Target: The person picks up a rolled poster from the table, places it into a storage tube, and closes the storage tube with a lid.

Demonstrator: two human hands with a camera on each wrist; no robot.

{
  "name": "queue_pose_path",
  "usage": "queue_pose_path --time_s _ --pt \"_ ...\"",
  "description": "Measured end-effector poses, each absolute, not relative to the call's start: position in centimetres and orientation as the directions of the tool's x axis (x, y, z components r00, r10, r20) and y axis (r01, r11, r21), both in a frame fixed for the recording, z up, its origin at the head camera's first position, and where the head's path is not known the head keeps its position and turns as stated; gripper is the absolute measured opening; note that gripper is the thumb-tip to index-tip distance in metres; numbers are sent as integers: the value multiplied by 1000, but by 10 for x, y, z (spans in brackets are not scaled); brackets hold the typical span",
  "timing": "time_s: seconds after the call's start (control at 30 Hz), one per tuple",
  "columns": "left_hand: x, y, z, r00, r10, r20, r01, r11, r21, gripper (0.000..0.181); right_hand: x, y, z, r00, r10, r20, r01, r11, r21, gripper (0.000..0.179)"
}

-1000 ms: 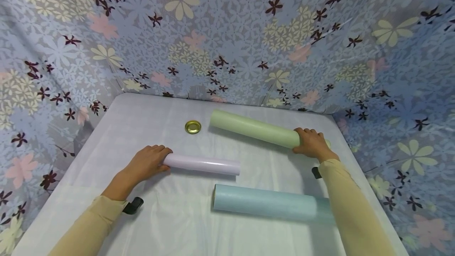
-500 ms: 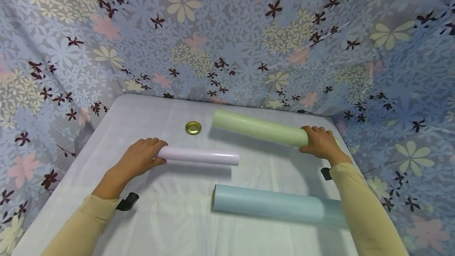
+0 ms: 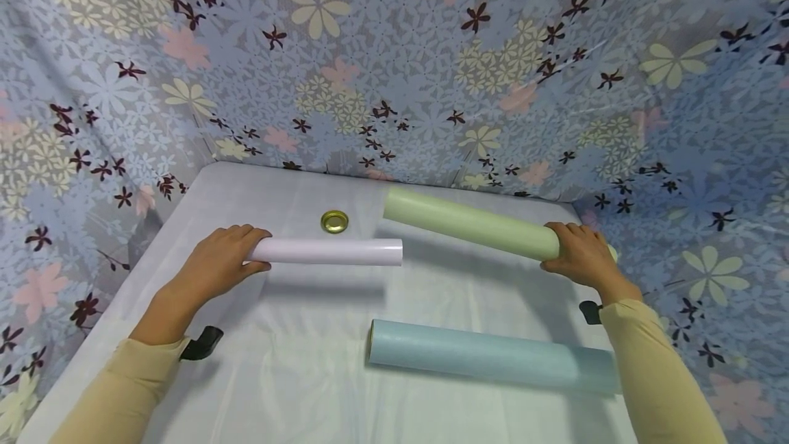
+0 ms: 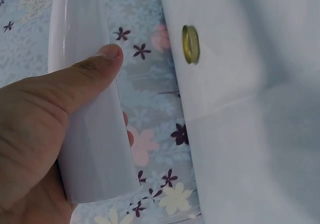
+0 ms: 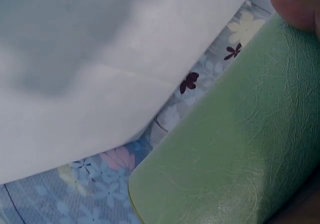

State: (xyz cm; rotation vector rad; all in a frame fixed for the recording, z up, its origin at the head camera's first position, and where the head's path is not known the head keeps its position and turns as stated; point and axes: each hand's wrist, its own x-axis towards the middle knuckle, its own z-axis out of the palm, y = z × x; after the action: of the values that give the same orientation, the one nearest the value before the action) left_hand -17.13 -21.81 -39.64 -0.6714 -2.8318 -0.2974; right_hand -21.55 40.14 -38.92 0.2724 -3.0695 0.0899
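Observation:
My left hand (image 3: 222, 262) grips a pale lilac roll (image 3: 329, 251) near its left end and holds it above the table, its shadow falling below. In the left wrist view the thumb lies across the lilac roll (image 4: 95, 134), and fingertips show at its far side. My right hand (image 3: 582, 255) grips a light green roll (image 3: 471, 222) near its right end. That roll is raised off the table and slants down to the right. A textured surface shows on the green roll (image 5: 225, 134) in the right wrist view, where only the thumb is plainly seen.
A light blue roll (image 3: 487, 356) lies on the white-covered table (image 3: 296, 389), close to the right forearm. A small round gold lid (image 3: 334, 222) lies further back. Flowered cloth (image 3: 394, 67) hangs behind and at both sides.
The lilac roll has risen off the table and moved left with my left hand. My right hand has carried the green roll rightward. The blue roll and gold lid stay put.

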Motion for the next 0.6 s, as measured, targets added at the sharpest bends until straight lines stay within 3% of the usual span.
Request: queue_pose_path --time_s 0.6 --pt "-167 -244 -379 -868 366 336 428 894 131 53 -190 412 -370 -968 -201 149 -207 978 -26 78"
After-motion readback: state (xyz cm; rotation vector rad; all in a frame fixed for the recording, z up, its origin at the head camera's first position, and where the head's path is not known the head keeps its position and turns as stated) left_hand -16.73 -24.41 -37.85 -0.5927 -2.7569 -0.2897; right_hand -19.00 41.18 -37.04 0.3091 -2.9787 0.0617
